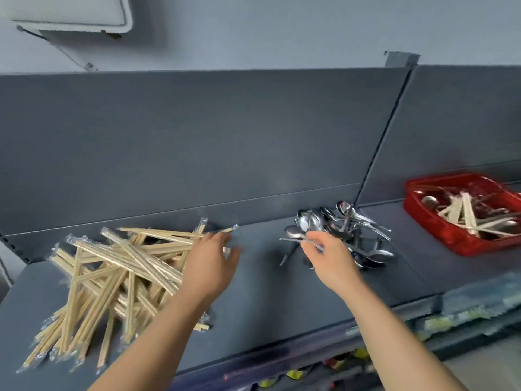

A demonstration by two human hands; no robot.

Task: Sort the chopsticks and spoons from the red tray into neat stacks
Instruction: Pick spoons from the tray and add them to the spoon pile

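A grey shelf (253, 306) ran across the scene, with a grey back panel (197, 136) rising behind it. On its left part lay a loose pile of wrapped chopsticks (121, 266), crossing one another at many angles. Right of the middle, against the panel, sat a heap of spoons (346, 230), tangled, bowls and handles pointing all ways. Farther right stood the red tray (439, 235), with more chopsticks and spoons mixed inside it.

The left hand (211, 261) hovered over the right edge of the chopstick pile, palm down, its fingers loosely spread and the thumb stretched out to the right. One wrapped pair (229, 229) stuck out just beyond the fingertips toward the panel; whether the fingers touched it could not be told.

The right hand (329, 258) was at the near left side of the spoon heap, well apart from the tray. Its thumb and fingers pinched the thin handle of a spoon (293, 240), which pointed left from the grip. The two hands were near each other, with bare shelf between them.

Below the shelf's near edge, a lower shelf (465, 309) showed blurred coloured goods. A white object (70, 12) hung at the far left on the wall.
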